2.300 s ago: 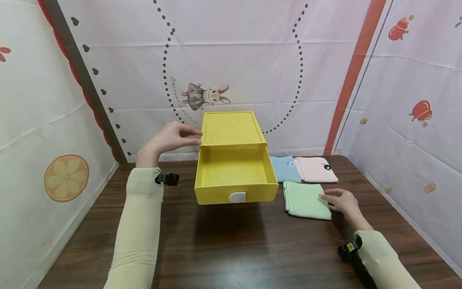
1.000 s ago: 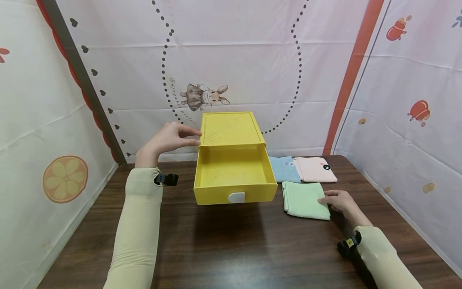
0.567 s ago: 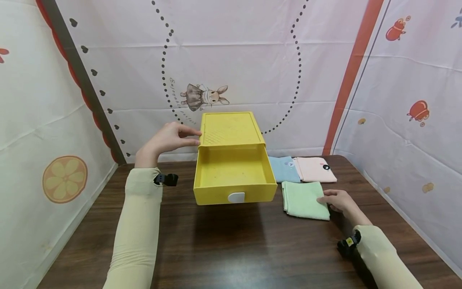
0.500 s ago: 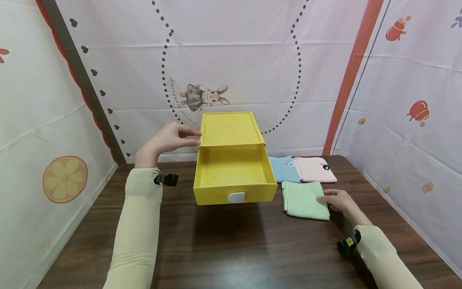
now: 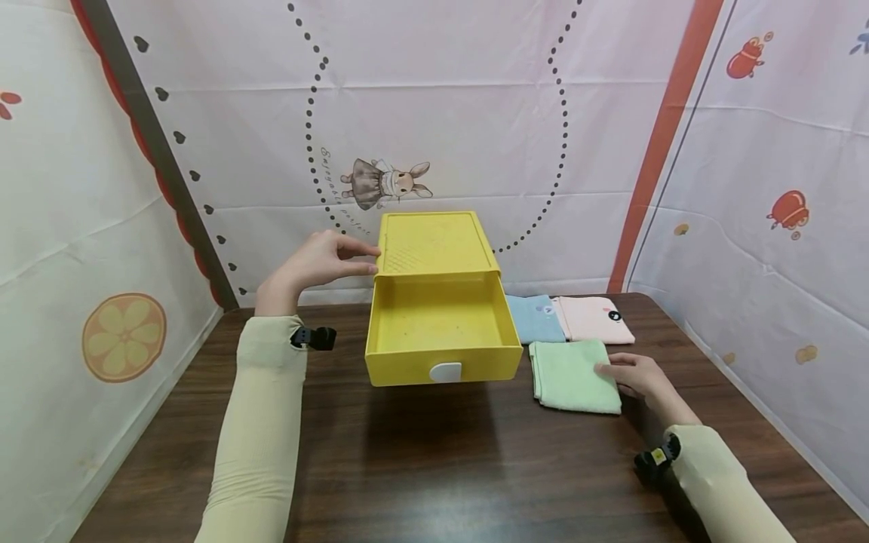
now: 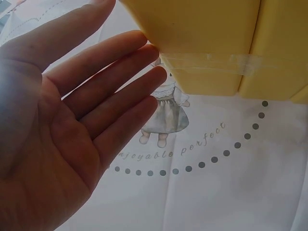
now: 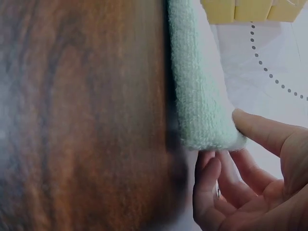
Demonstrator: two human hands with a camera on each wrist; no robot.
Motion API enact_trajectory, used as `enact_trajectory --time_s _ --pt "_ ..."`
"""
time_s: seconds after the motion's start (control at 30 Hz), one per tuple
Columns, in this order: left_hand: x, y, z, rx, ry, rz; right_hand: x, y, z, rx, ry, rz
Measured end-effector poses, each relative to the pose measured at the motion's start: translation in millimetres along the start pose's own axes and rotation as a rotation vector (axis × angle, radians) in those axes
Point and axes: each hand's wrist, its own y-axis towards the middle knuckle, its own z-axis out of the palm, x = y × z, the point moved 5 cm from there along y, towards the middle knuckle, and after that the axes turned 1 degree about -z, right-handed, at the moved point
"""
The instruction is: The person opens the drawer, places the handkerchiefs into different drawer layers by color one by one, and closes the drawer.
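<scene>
A yellow drawer unit [image 5: 437,241] stands in the middle, its top drawer [image 5: 444,320] pulled out, bare inside, with a white handle [image 5: 445,372] on the front. My left hand [image 5: 315,264] touches the unit's left top edge with fingertips, fingers nearly straight; in the left wrist view the palm faces the yellow side. To the right lies a folded light green towel [image 5: 573,377]. My right hand [image 5: 641,381] pinches its right edge, thumb on top and fingers beneath, as the right wrist view shows at the towel's corner [image 7: 207,115].
Behind the green towel lie a folded blue towel [image 5: 536,319] and a folded pink towel [image 5: 592,320], side by side. The dark wooden table [image 5: 434,483] is bordered by printed white cloth [image 5: 441,121] at the back and both sides. Clear tape [image 6: 211,62] crosses the unit's side.
My right thumb has settled on the green towel's right edge, slightly farther in. My left hand, the drawer unit and the other towels stay where they were.
</scene>
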Motion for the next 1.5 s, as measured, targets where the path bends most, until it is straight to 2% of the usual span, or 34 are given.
enact_trajectory --time_s 0.73,1.13,1.5 --pt "0.3 -0.3 0.3 0.003 0.008 0.011 9 -9 -2 -0.009 0.07 0.011" --pt "0.8 0.0 0.4 0.001 0.007 0.01 20 -16 -5 0.004 0.102 -0.03" --pt "1.1 0.9 0.0 0.001 0.011 0.018 33 -23 -6 0.033 0.201 -0.039"
